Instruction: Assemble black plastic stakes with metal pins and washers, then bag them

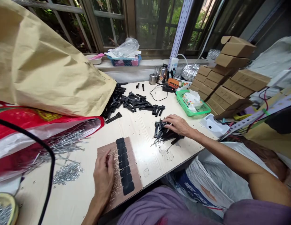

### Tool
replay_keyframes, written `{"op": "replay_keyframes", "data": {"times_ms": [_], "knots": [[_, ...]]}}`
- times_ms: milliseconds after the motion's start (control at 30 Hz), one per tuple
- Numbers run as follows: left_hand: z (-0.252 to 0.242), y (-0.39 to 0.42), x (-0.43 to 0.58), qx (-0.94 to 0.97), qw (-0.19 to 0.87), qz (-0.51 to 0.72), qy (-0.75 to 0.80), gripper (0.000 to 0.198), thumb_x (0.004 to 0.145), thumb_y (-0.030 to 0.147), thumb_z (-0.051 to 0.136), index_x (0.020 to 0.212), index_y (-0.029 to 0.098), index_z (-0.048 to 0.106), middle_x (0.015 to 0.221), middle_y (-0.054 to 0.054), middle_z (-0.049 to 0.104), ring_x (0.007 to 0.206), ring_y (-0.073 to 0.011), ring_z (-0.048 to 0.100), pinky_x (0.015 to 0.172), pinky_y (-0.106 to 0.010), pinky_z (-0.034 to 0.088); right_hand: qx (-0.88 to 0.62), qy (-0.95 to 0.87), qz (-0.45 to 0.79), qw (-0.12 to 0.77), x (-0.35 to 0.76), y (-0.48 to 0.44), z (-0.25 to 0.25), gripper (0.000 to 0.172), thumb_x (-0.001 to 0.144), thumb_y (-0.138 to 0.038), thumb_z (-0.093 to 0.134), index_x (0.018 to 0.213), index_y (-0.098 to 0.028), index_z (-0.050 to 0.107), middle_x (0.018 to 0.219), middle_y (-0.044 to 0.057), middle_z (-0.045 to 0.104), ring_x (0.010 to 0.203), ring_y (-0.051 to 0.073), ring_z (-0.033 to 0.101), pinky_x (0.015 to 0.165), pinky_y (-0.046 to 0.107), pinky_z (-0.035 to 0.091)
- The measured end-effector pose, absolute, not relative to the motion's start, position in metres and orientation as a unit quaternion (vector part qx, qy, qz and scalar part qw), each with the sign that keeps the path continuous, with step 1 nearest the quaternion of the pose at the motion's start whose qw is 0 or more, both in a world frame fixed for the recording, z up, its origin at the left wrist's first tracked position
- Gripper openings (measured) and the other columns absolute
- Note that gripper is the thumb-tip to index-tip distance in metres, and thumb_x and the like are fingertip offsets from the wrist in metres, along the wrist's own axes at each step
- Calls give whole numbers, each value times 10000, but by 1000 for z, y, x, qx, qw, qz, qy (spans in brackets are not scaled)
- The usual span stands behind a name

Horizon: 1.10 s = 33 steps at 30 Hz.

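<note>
The right hand [178, 125] reaches over a small pile of black plastic pieces [167, 135] on the tabletop [145, 131], near its front edge. Its fingers bend down onto the upper part of this pile, so the topmost pieces lie directly under and against the fingertips, while the rest spread out below the hand and to its left. Whether those fingers pinch a piece or merely touch it cannot be told, since the tips merge with the dark shapes. Thin metal rods [155, 141] poke out of the pile on the side towards the person, apart from the fingers. The left hand [104, 175] lies on a brown board [134, 168], thumb and forefinger bent with a gap between them; the other fingers are hidden, and I cannot tell whether they hold anything. A row of black pads [124, 164] runs along the board just right of the left hand, apart from it, with pale crumbs scattered between. Farther back, beyond both hands, lies a larger heap of black pieces [133, 102]. Left of the board sits a heap of small screws [68, 172], and long nails [65, 142] spill from a red bag [18, 122].
</note>
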<state>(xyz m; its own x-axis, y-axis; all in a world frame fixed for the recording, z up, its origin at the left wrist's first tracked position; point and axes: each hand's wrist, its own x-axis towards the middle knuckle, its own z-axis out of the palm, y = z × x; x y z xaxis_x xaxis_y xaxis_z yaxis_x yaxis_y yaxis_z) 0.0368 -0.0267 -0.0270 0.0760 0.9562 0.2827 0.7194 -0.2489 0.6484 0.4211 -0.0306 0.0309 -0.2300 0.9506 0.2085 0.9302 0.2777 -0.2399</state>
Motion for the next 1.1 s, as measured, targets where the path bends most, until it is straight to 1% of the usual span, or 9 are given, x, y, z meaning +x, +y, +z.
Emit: {"op": "replay_keyframes", "data": {"times_ms": [100, 167, 267, 333, 500, 633, 900, 1033, 1100], "knots": [[-20, -25, 83, 759, 205, 344, 514, 467, 908, 449, 380, 1236, 149, 524, 1080, -113, 602, 958, -238, 565, 840, -383, 464, -738, -640, 123, 175, 444, -74, 32, 355, 892, -388, 465, 1153, -173, 573, 823, 67, 669, 745, 176, 617, 703, 282, 440], [-14, -19, 123, 797, 218, 309, 472, 535, 902, 487, 378, 1297, 136, 465, 1075, -126, 607, 991, -260, 541, 837, -408, 457, -791, -531, 249, 174, 450, -102, 22, 521, 883, -434, 460, 1310, -137, 424, 648, 32, 651, 550, 164, 608, 597, 277, 462], [-8, -4, 186, 830, 211, 246, 453, 667, 887, 535, 374, 1369, 74, 363, 1133, -176, 592, 1070, -296, 492, 877, -421, 421, -825, -359, 387, 201, 446, -128, 2, 792, 868, -518, 449, 1453, -108, 108, 696, 67, 674, 457, 171, 604, 483, 283, 473], [-7, 5, 224, 830, 207, 199, 478, 761, 860, 589, 377, 1371, 27, 344, 1137, -209, 588, 1086, -321, 481, 874, -414, 410, -840, -287, 402, 223, 439, -129, -5, 845, 858, -540, 450, 1465, -123, 37, 830, 117, 686, 489, 179, 628, 471, 292, 484], [-15, 15, 287, 779, 188, 168, 574, 814, 803, 682, 363, 1237, 5, 484, 1101, -244, 589, 1063, -361, 493, 851, -436, 394, -872, -323, 279, 240, 422, -99, -2, 785, 863, -594, 387, 1463, -147, 151, 1078, 187, 633, 805, 249, 672, 734, 393, 501], [-24, 15, 301, 747, 217, 186, 600, 761, 798, 688, 346, 1043, 13, 599, 1049, -260, 593, 1050, -383, 500, 864, -457, 375, -877, -352, 169, 278, 399, -73, -14, 831, 828, -612, 432, 1457, -123, 196, 1203, 247, 542, 1110, 373, 524, 893, 506, 382], [-26, 18, 300, 709, 299, 259, 583, 595, 857, 563, 369, 1186, 80, 484, 1144, -217, 590, 1112, -319, 533, 902, -404, 377, -867, -255, 115, 412, 371, -41, -46, 803, 798, -589, 462, 1394, -69, 320, 1236, 258, 477, 1178, 373, 455, 951, 491, 354], [-23, 17, 300, 679, 361, 258, 585, 658, 850, 567, 389, 1308, 96, 358, 1220, -221, 568, 1143, -297, 543, 911, -382, 387, -816, -228, 155, 508, 367, -29, -45, 751, 749, -620, 511, 1277, -89, 458, 1142, 212, 570, 1095, 325, 535, 890, 413, 430], [-23, 16, 299, 676, 373, 254, 582, 599, 861, 523, 391, 1297, 113, 381, 1217, -209, 576, 1148, -283, 545, 911, -373, 390, -786, -216, 183, 550, 361, -24, -43, 739, 731, -629, 540, 1251, -109, 472, 1108, 172, 610, 1068, 296, 560, 880, 383, 441]]}}
